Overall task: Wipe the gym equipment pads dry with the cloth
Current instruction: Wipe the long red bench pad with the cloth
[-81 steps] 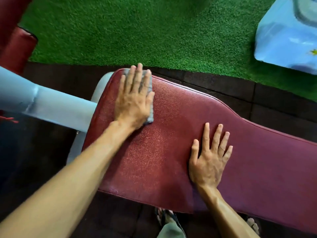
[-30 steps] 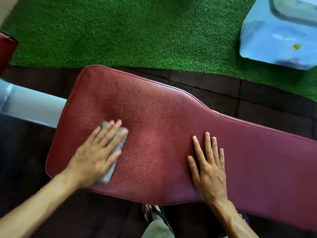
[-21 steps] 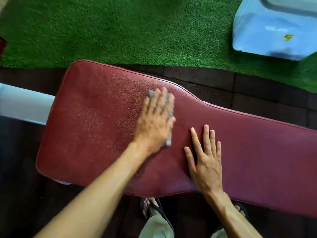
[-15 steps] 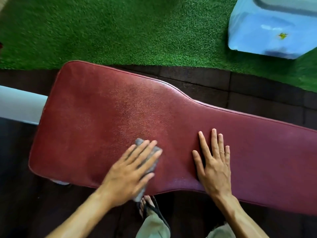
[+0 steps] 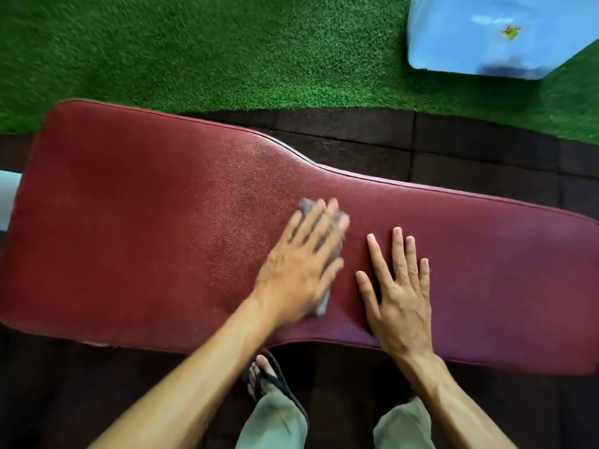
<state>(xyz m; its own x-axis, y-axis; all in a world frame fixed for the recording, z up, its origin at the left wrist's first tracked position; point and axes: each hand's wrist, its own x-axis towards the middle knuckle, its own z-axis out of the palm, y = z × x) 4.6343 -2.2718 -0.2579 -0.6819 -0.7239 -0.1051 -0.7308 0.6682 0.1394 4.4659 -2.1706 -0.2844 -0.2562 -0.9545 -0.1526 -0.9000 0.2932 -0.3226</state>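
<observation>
1. The maroon bench pad (image 5: 146, 228) runs across the middle of the frame, wide at the left and narrowing toward the right.
2. The left hand (image 5: 301, 267), blurred, lies palm-down near the pad's centre, fingers extended, pressing a grey cloth (image 5: 321, 303) flat against the vinyl; cloth edges peek out at fingertips and wrist.
3. The right hand (image 5: 398, 293) rests just beside it, flat on the pad, fingers spread, grasping nothing.
4. Green artificial turf (image 5: 210, 50) fills the top; a pale blue container (image 5: 470, 34) sits upper right.
5. A sandalled foot (image 5: 262, 377) shows at the bottom centre.

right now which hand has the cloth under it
The left hand: the grey cloth peeks out beneath its fingers. The right hand lies flat and bare on the red pad, beside it.
</observation>
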